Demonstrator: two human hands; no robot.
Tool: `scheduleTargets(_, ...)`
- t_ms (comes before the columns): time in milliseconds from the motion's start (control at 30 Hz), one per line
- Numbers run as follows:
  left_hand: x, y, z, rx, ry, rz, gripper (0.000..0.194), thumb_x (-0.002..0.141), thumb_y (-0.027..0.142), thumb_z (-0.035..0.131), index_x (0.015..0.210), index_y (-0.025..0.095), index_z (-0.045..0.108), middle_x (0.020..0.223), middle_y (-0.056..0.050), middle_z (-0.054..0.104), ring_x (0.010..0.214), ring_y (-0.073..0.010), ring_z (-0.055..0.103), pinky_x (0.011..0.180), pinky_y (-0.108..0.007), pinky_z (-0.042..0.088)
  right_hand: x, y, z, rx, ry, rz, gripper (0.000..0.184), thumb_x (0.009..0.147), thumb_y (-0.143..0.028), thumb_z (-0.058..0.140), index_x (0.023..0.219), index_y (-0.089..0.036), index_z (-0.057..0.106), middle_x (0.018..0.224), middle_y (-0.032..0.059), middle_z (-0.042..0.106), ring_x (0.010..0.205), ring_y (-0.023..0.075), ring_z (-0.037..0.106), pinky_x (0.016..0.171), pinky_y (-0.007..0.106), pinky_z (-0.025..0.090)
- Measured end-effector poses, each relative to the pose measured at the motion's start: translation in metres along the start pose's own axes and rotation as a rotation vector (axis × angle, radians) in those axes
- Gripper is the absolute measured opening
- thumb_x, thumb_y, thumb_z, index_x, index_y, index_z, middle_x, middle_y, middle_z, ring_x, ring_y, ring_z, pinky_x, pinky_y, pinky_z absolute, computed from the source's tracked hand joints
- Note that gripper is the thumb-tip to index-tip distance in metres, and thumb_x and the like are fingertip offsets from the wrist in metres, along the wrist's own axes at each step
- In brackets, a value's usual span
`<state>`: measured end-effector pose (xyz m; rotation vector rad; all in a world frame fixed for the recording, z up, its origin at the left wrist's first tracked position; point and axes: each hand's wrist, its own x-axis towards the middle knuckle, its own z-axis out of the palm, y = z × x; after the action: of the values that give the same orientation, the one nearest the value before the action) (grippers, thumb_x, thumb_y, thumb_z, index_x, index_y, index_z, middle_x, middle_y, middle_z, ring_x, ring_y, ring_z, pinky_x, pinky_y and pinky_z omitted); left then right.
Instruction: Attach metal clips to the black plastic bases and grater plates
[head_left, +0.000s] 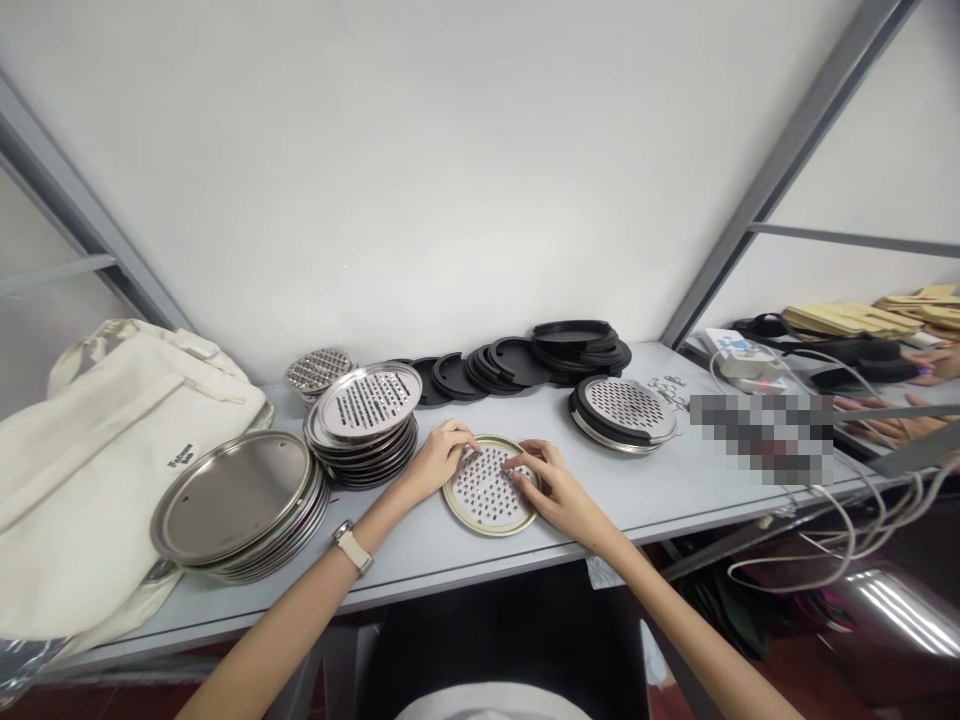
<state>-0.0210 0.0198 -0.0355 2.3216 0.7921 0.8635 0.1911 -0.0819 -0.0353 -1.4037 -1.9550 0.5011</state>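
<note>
A round perforated grater plate [491, 500] lies inside a shallow pale-rimmed round lid [459, 513] near the front of the table. My left hand [444, 458] is at its upper left, with bent fingers gripping the plate's edge. From the right, my right hand [553, 487] has its thumb and fingers curled onto the same plate, fingertips on the perforated face. Just left of my left hand stands a stack of dark-edged round plates [360, 465], topped by a shiny grater disc [371, 400]. Undersides of both hands' fingers are hidden.
Round metal lids [236, 495] are stacked at left beside a cream bag [112, 430]. Black rings [517, 362] lie along the wall. Another grater [626, 405] on black rings sits right, near small metal clips [667, 385]. Cables [847, 560] and another person's hands [892, 420] are far right.
</note>
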Motion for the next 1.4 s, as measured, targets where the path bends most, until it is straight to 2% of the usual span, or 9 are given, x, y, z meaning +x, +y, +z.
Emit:
scheduleTargets(500,0.002,0.007,-0.004,0.027,0.106,-0.002,0.021,0.085,0.007,0.048,0.093,0.018,0.064,0.095,-0.004,0.066,0.091,-0.0173,0.06,0.085,-0.03,0.047,-0.001,-0.004,-0.002,-0.006,-0.007,-0.007,0.025,0.095,-0.033,0.043,0.111,-0.029,0.061,0.119,0.0079,0.046,0.122,0.0227,0.041,0.105,0.04,0.036)
scheduleTargets(767,0.001,0.0,-0.002,0.04,0.001,0.034,0.022,0.084,0.006,0.047,0.089,0.018,0.065,0.09,-0.004,0.066,0.09,-0.0175,0.059,0.085,-0.03,0.046,-0.001,-0.002,0.001,-0.046,-0.004,-0.031,0.024,0.095,-0.033,0.043,0.105,-0.027,0.063,0.118,0.0086,0.046,0.121,0.0237,0.043,0.105,0.042,0.036)
scheduleTargets(1067,0.0,-0.002,-0.002,0.0,-0.002,0.023,0.033,0.08,-0.002,0.043,0.083,0.017,0.07,0.1,-0.006,0.065,0.096,-0.0169,0.061,0.09,-0.032,0.046,-0.001,-0.004,-0.001,-0.087,-0.011,-0.064,0.026,0.095,-0.032,0.043,0.112,-0.029,0.063,0.118,0.0089,0.047,0.118,0.0231,0.045,0.104,0.041,0.038)
scheduleTargets(1267,0.001,-0.003,-0.001,0.047,-0.003,-0.003,0.032,0.078,-0.002,0.046,0.076,0.018,0.071,0.099,-0.005,0.066,0.093,-0.017,0.062,0.089,-0.032,0.048,-0.001,-0.002,0.0,-0.123,-0.021,-0.077,0.028,0.095,-0.033,0.043,0.115,-0.032,0.062,0.124,0.0086,0.047,0.124,0.0252,0.042,0.104,0.045,0.038)
scheduleTargets(1400,0.001,-0.004,-0.001,0.042,-0.002,0.0,0.032,0.079,-0.001,0.046,0.078,0.018,0.071,0.099,-0.005,0.066,0.093,-0.0167,0.062,0.088,-0.031,0.048,-0.002,-0.002,0.0,-0.116,-0.035,-0.078,0.029,0.095,-0.033,0.043,0.118,-0.033,0.061,0.125,0.0084,0.046,0.125,0.0253,0.04,0.105,0.046,0.038)
